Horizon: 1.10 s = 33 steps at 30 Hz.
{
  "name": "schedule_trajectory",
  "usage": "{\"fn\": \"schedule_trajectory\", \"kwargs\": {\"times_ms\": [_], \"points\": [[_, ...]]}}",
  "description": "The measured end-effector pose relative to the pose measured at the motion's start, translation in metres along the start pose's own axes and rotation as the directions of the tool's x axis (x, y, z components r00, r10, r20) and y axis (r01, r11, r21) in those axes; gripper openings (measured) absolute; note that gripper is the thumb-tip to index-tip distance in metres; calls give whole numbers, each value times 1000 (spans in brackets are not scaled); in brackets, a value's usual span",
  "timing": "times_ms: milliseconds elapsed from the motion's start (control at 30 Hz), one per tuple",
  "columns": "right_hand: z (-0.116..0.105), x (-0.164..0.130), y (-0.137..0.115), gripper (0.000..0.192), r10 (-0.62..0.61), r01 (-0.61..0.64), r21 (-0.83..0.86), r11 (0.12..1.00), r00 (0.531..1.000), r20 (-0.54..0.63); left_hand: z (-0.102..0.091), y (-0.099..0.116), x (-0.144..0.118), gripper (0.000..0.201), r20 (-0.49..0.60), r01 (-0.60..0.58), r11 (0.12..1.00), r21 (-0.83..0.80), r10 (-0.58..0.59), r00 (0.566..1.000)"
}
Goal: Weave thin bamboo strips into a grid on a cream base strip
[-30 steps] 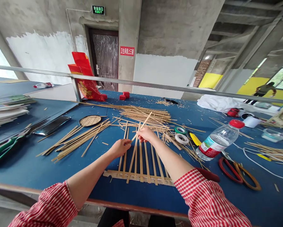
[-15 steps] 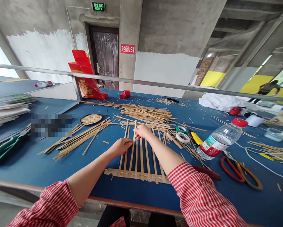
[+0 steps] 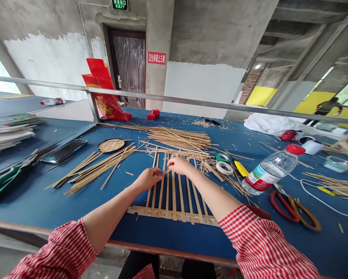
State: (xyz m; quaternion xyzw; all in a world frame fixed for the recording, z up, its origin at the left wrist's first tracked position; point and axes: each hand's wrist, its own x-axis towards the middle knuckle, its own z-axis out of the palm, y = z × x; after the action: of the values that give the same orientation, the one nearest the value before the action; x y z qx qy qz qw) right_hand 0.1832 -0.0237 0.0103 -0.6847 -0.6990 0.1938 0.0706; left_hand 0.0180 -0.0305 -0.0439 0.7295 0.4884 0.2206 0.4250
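Note:
Several flat bamboo strips (image 3: 174, 193) lie side by side in front of me, fanning slightly. Their near ends sit on a pale band of tape (image 3: 137, 210) stuck to the blue table. Over the far part of these strips, my left hand (image 3: 150, 179) pinches one end of a thin bamboo strip (image 3: 166, 172) that runs crosswise. My right hand (image 3: 180, 166) is closed at the other end of it, a little farther away and to the right. The fingertips partly hide the crosswise strip.
Loose bamboo piles lie behind and left, near a round woven tray (image 3: 111, 145), a phone (image 3: 64, 151) and green-handled pliers (image 3: 9, 178). To the right are tape rolls (image 3: 224, 168), a yellow-handled tool (image 3: 241, 169), a water bottle (image 3: 266, 174) and scissors (image 3: 295, 211). A metal rail (image 3: 174, 99) crosses behind.
My right hand has shifted slightly right and nearer, away from my left hand, so a crosswise strip now shows between them. My left hand has barely moved. The view has tilted slightly.

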Motion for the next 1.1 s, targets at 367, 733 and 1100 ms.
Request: {"fn": "schedule_trajectory", "kwargs": {"times_ms": [367,733,1100], "points": [[1,-11,-6,10,-8,13,-161,987,999,34,0,-5,3,29,-13,38,998,-46,-39,999],[3,-8,-11,11,166,-128,-240,962,976,143,-9,1,1,28,18,5,998,-56,-4,1000],[2,-12,-9,13,181,-144,-242,959,973,140,5,37,-6,26,143,-156,968,196,129,981]]}}
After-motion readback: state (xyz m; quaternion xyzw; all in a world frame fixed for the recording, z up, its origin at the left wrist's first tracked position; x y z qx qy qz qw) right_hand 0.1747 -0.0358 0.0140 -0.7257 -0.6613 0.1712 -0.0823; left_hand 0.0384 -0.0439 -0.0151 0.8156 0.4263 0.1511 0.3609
